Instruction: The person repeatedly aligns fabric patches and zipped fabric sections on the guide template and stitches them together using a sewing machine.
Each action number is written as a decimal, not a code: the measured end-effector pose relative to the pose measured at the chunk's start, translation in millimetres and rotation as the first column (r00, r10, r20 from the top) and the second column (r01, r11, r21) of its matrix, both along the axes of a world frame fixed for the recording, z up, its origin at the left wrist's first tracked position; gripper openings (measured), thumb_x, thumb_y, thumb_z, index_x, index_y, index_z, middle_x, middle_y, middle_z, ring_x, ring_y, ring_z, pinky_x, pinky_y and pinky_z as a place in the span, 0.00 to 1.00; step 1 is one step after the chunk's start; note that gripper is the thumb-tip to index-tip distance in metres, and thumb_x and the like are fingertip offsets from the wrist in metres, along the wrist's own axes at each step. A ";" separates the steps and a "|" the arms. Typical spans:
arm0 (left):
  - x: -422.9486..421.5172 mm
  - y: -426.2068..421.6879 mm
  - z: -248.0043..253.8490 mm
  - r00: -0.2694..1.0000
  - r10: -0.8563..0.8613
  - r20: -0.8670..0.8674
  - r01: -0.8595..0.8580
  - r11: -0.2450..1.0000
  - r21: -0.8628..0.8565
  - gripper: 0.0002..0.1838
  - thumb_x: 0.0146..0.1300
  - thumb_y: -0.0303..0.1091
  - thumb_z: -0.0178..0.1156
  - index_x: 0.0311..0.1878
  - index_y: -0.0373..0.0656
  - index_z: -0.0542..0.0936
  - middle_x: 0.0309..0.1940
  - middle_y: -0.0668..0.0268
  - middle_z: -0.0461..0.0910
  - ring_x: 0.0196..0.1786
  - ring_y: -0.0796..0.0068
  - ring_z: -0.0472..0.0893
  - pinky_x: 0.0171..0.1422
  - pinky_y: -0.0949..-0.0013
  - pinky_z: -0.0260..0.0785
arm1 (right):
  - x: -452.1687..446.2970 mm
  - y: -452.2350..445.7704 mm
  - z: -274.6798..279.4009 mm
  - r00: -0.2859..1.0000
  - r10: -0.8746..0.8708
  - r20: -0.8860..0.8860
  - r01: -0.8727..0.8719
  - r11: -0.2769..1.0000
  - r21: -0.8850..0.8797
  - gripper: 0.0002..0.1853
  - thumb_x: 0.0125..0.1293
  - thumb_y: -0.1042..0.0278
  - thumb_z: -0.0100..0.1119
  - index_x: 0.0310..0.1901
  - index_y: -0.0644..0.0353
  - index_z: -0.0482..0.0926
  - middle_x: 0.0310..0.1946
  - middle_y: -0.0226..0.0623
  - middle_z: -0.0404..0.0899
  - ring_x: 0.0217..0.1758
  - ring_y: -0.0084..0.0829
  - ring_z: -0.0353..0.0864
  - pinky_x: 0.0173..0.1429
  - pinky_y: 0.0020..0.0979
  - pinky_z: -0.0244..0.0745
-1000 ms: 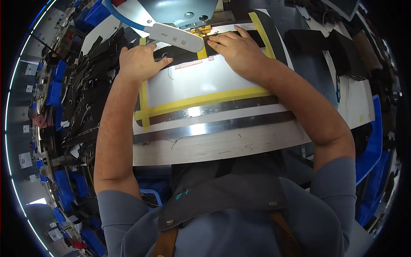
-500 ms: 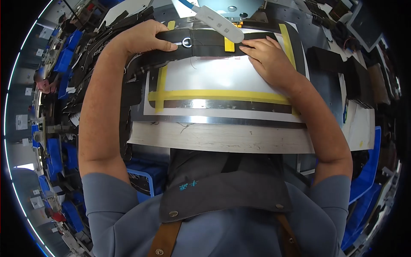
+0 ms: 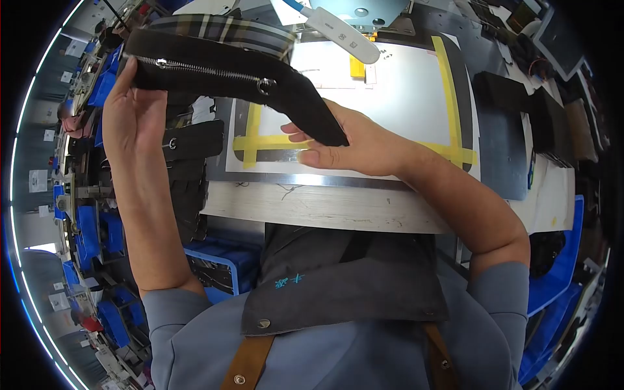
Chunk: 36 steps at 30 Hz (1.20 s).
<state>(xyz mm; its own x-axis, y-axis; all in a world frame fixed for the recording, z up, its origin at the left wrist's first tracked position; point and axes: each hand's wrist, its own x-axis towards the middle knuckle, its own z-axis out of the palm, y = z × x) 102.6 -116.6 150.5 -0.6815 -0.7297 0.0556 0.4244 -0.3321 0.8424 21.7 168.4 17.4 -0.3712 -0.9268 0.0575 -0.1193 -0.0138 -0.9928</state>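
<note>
A black zippered bag piece [image 3: 214,81] with a metal zip, a ring and plaid lining [image 3: 227,29] is raised and bent over the left side of the work plate. My left hand [image 3: 133,107] grips its left end, palm turned up, with part of the fingers hidden behind the fabric. The right end droops into my right hand [image 3: 351,140]; fingertips show past its lower edge, and the thumb stands apart below. Beneath lies a white sheet [image 3: 403,97] framed with yellow tape [image 3: 445,97]. A small yellow block [image 3: 357,67] sits at its back.
At the back, a light-blue machine [image 3: 361,16] stands behind a white handheld-looking device [image 3: 341,36] on a blue cable. More black pieces [image 3: 195,140] pile up at the left. Black blocks [image 3: 497,91] stand at the right. Blue crates [image 3: 224,260] flank my lap.
The black piece has been lifted off the plate and swung left, showing its plaid lining. My left hand turned palm up; my right hand came left and toward me.
</note>
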 end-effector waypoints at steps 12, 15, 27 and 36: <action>-1.3 32.5 -90.4 0.647 0.655 -0.389 -0.566 0.071 -0.822 0.36 0.64 0.28 0.69 0.72 0.33 0.62 0.70 0.48 0.67 0.70 0.59 0.71 0.77 0.57 0.59 | -30.3 8.1 -0.6 0.967 -0.241 0.086 0.205 0.929 0.307 0.17 0.81 0.59 0.52 0.52 0.68 0.79 0.32 0.37 0.85 0.23 0.20 0.82 0.28 0.21 0.80; -16.1 93.6 -84.5 0.986 0.157 -0.047 -0.019 -0.177 -0.984 0.17 0.75 0.40 0.60 0.61 0.43 0.81 0.65 0.53 0.75 0.69 0.59 0.74 0.76 0.51 0.53 | -37.3 8.9 -3.4 0.978 -0.208 0.025 0.187 0.922 0.340 0.16 0.80 0.59 0.56 0.52 0.66 0.80 0.30 0.33 0.81 0.20 0.18 0.75 0.29 0.20 0.79; -109.2 78.9 -152.8 0.785 -0.013 0.619 0.619 0.024 -0.785 0.14 0.61 0.44 0.74 0.35 0.43 0.88 0.30 0.61 0.89 0.33 0.65 0.87 0.43 0.63 0.77 | -77.0 45.0 -18.8 0.748 -0.395 -0.533 0.499 0.865 0.060 0.07 0.70 0.69 0.65 0.41 0.61 0.77 0.26 0.33 0.84 0.29 0.22 0.84 0.33 0.27 0.75; -165.7 73.9 -173.1 0.782 0.208 0.587 0.611 -0.071 -0.788 0.13 0.65 0.35 0.73 0.44 0.36 0.84 0.36 0.65 0.86 0.42 0.77 0.83 0.51 0.71 0.76 | -116.6 41.8 -38.0 0.459 -0.364 -0.811 0.505 0.857 -0.099 0.16 0.66 0.59 0.71 0.52 0.57 0.89 0.45 0.37 0.83 0.48 0.35 0.83 0.53 0.35 0.77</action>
